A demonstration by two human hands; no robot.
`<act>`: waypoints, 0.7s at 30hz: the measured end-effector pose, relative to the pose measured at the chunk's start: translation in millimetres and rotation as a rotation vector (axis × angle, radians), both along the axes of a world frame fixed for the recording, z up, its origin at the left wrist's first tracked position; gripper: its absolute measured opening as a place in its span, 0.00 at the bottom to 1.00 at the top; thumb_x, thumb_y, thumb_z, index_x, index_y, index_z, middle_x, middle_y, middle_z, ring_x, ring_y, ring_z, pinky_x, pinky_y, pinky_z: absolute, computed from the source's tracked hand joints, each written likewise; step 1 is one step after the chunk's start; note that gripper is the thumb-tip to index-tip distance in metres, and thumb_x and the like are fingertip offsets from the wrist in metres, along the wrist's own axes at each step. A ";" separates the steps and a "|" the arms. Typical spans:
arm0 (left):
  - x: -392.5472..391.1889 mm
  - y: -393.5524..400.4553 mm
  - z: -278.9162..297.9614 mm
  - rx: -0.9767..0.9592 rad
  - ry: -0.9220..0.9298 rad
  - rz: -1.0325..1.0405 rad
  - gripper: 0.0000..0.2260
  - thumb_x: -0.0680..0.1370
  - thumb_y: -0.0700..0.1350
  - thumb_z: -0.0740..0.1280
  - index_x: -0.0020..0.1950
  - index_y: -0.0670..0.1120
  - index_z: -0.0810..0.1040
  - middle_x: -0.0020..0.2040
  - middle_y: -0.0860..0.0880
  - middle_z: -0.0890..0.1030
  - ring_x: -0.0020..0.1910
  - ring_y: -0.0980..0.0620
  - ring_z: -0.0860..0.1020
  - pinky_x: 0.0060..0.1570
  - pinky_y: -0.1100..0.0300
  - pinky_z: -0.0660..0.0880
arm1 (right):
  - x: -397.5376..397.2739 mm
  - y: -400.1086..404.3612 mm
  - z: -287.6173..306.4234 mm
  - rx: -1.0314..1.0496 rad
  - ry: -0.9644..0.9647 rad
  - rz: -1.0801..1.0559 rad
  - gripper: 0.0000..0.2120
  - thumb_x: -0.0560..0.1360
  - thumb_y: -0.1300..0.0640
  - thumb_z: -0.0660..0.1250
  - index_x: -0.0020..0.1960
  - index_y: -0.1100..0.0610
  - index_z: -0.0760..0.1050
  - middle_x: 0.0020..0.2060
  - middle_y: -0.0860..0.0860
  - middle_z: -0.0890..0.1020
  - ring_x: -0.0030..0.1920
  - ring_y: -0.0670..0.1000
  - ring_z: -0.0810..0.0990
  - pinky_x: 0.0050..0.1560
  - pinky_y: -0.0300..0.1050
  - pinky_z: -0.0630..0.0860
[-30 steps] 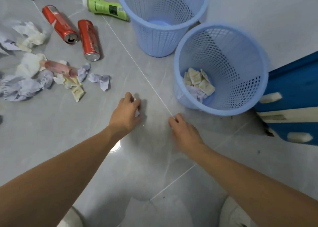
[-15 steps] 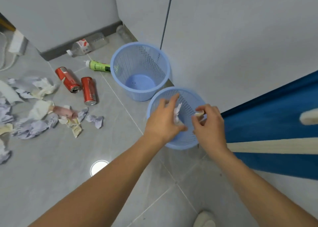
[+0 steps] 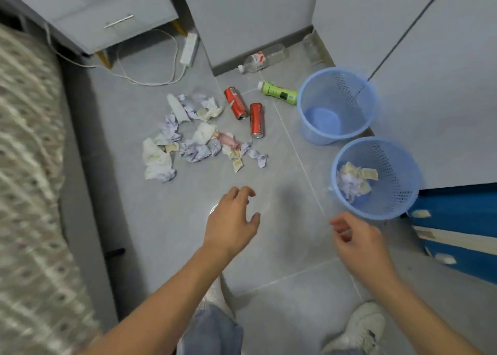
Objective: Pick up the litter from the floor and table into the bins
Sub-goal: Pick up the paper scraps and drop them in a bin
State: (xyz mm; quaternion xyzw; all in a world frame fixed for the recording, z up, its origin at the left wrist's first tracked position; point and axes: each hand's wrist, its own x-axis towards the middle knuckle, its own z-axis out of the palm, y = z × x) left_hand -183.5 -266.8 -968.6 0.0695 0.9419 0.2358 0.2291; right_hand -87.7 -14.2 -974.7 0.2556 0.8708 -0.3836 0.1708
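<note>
Head view, looking down at a grey tiled floor with thin pale grout lines. No writing is readable: two red cans lie on their sides with blurred white print, a green bottle with a white cap carries a dark label patch, and a clear plastic bottle farther off has a red-and-white label too smeared to read.

The crumpled paper litter sits in a loose heap at the middle of the floor: wrinkled white and lilac wads, small flat beige scraps and one pink tube-like piece among them. To the right stand two round light-blue plastic bins with perforated mesh walls. The far bin holds nothing visible; the near bin holds crumpled lilac paper and beige scraps at its bottom.

The left hand hovers over bare floor near the heap, fingers spread and curled, holding nothing. The right hand hangs just near of the near bin's rim, fingers loosely curled, nothing seen in it.

Open tile lies between the hands and the heap. A patterned woven bed cover bounds the left edge, a blue panel the right, and grey cabinets with a white power strip and cable the far side.
</note>
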 end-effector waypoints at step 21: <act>-79.2 -249.3 138.4 0.063 -0.052 0.306 0.11 0.76 0.49 0.72 0.52 0.58 0.73 0.45 0.58 0.79 0.44 0.59 0.79 0.38 0.70 0.69 | -161.5 -230.5 128.4 0.014 -0.004 0.201 0.03 0.75 0.55 0.66 0.47 0.49 0.77 0.35 0.44 0.80 0.37 0.46 0.80 0.41 0.46 0.78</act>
